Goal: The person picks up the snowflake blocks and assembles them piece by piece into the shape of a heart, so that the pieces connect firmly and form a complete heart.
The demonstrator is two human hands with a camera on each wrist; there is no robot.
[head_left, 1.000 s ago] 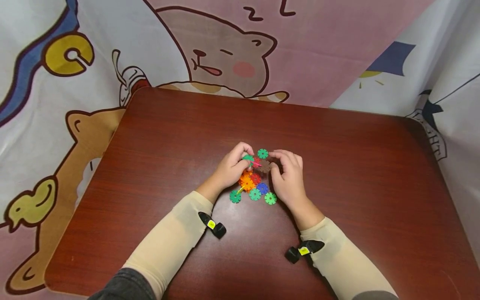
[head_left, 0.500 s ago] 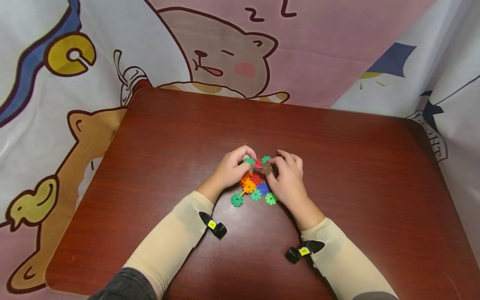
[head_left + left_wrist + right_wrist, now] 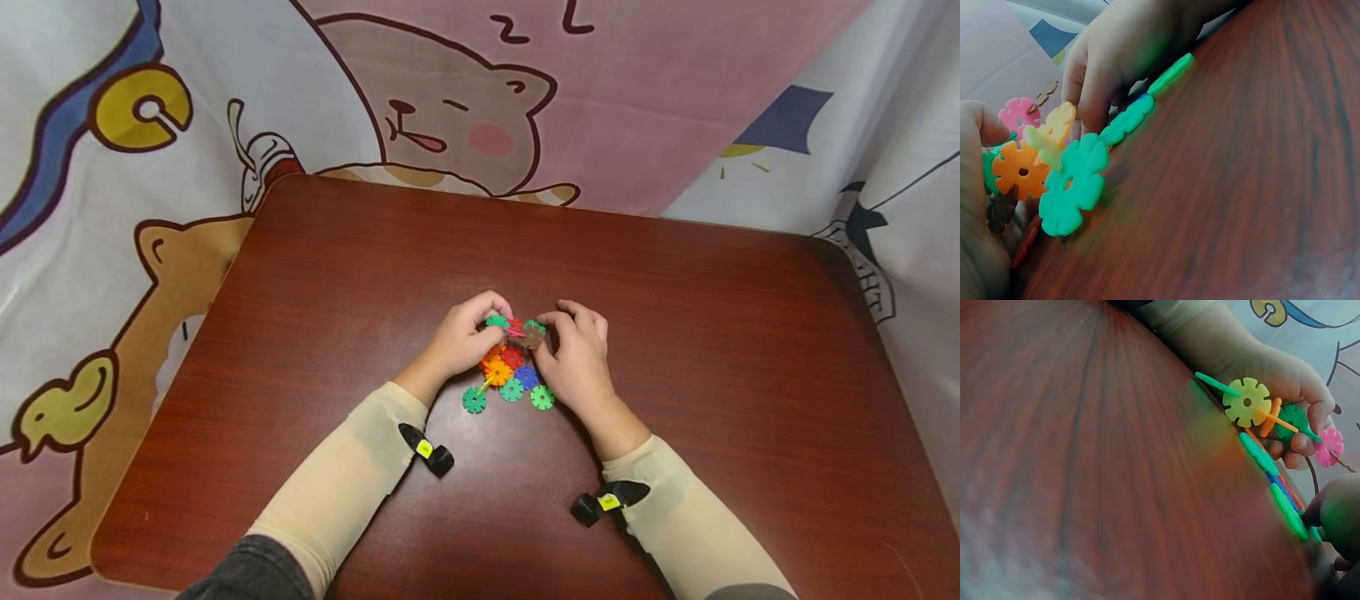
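My left hand [image 3: 459, 340] pinches a dark green notched plastic disc [image 3: 1291, 420], part of a joined chain of snowflake discs. In the right wrist view, the chain includes a yellow disc [image 3: 1247, 403], a pink disc [image 3: 1330, 447] and a brown disc [image 3: 1342, 459] at its far end. My right hand [image 3: 579, 358] stands close by with bent fingers. Its fingertips reach down beside the brown disc, near a loose green disc [image 3: 536, 325] that the brown one partly covers. Whether they grip that green disc is hidden.
Below the chain, a red disc [image 3: 512, 358], a blue disc [image 3: 527, 377] and light green discs lie on the brown wooden table [image 3: 360, 275]. A cartoon-printed cloth [image 3: 637, 100] hangs behind it.
The loose green disc has shifted toward me, under the brown disc's edge. My right fingertips have come nearer to it. My left hand keeps hold of the chain, having moved slightly right.
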